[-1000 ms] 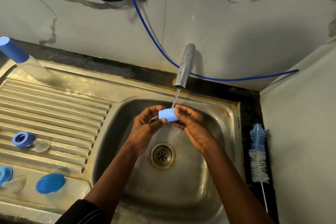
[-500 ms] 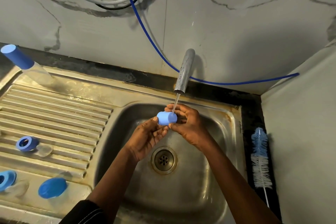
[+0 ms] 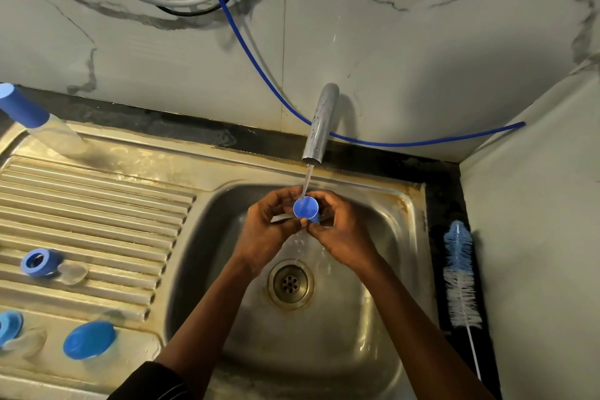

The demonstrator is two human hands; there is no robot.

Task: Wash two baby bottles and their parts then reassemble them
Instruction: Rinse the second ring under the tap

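Both hands meet over the sink basin [image 3: 389,269], just under the tap [image 3: 319,123]. The left hand [image 3: 269,227] and the right hand [image 3: 341,234] each curl their fingertips around a small blue cap [image 3: 306,208], pinching it between them with its round end turned up. A thin stream of water [image 3: 306,178] falls from the tap straight onto the cap, which sits above and behind the drain [image 3: 290,282].

On the ribbed drainboard [image 3: 97,204] to the left lie other parts: a blue ring [image 3: 39,261] touching a clear teat [image 3: 73,271], a blue dome lid [image 3: 89,339] nearer the front edge, and – cut by the frame's left edge – a second blue ring [image 3: 9,326] with a second clear teat [image 3: 27,343]. A clear bottle with a blue top [image 3: 32,120] stands at the far left corner. A bottle brush [image 3: 459,273] lies on the dark worktop [image 3: 436,204] right of the sink.
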